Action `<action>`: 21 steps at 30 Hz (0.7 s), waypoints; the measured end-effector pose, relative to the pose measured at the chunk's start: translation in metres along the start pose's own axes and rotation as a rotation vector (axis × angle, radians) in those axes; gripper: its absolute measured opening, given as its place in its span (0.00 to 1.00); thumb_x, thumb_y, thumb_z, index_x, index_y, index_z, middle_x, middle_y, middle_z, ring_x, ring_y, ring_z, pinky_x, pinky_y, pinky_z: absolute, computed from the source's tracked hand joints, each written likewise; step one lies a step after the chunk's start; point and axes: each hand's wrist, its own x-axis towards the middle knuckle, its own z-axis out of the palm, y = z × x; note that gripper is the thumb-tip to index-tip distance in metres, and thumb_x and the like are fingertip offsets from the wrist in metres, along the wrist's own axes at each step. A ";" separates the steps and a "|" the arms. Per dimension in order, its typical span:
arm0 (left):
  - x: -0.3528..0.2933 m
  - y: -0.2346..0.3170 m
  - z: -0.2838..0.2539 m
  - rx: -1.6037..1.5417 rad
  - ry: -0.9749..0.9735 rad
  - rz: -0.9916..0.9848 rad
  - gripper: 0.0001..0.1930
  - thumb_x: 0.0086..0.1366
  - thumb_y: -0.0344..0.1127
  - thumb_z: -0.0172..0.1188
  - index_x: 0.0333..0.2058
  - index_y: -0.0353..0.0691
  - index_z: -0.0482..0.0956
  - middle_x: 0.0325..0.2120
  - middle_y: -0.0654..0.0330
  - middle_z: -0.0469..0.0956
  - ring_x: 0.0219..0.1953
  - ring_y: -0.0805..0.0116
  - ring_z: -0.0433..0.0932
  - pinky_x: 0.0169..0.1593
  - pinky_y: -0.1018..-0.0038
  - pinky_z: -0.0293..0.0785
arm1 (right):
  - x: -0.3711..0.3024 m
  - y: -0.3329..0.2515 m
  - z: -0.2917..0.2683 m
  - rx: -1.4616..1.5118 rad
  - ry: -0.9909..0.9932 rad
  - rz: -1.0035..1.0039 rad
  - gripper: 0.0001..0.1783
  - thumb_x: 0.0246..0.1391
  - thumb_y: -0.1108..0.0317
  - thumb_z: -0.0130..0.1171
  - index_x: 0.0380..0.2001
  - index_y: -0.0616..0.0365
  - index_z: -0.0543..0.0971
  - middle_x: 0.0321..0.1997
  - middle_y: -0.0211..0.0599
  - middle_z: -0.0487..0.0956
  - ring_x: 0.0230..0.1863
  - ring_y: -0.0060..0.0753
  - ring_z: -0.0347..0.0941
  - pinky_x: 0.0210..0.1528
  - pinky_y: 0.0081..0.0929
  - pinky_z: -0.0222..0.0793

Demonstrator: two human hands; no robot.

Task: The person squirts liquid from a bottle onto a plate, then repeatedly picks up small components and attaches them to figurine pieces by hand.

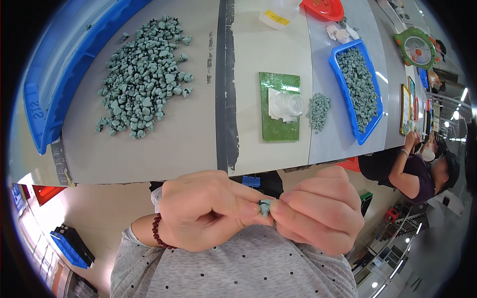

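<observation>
Close to my body, below the table's front edge, both hands meet at a small grey-green piece [266, 207] with a dark spot on it. My left hand [206, 206], with a dark red bead bracelet at the wrist, pinches it between thumb and fingertip. From the other side my right hand [320, 211] pinches at the same piece, its fingers curled in. What kind of part it is I cannot make out. On the table to the left spreads a large pile of similar grey-green pieces [144, 74], many with dark bits.
A green board [279, 130] bears a clear round cup [289, 105]. Beside it lies a small heap of plain pieces [318, 111]. A blue tray [361, 136] of pieces stands to the right, a big blue bin [37, 119] at far left. Another person [415, 174] sits at right.
</observation>
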 end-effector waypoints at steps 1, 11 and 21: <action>-0.001 0.002 0.000 0.003 0.001 -0.001 0.11 0.51 0.27 0.66 0.28 0.36 0.69 0.27 0.46 0.79 0.14 0.77 0.69 0.15 0.84 0.62 | 0.000 0.004 0.001 0.035 0.010 0.008 0.15 0.19 0.74 0.63 0.21 0.65 0.79 0.23 0.34 0.74 0.21 0.26 0.67 0.20 0.19 0.55; 0.004 -0.001 0.009 -0.541 -0.008 -0.356 0.12 0.58 0.22 0.56 0.35 0.37 0.61 0.27 0.60 0.76 0.21 0.86 0.67 0.33 0.85 0.66 | -0.002 0.010 -0.010 0.535 -0.240 0.464 0.20 0.30 0.71 0.70 0.33 0.62 0.79 0.33 0.32 0.74 0.25 0.26 0.68 0.27 0.19 0.62; 0.007 -0.006 -0.011 -0.746 0.278 -0.543 0.07 0.63 0.27 0.44 0.40 0.39 0.64 0.42 0.53 0.72 0.31 0.76 0.70 0.35 0.82 0.64 | -0.040 0.069 -0.057 -0.338 0.281 0.817 0.12 0.43 0.72 0.64 0.32 0.66 0.76 0.26 0.29 0.72 0.25 0.16 0.64 0.28 0.12 0.58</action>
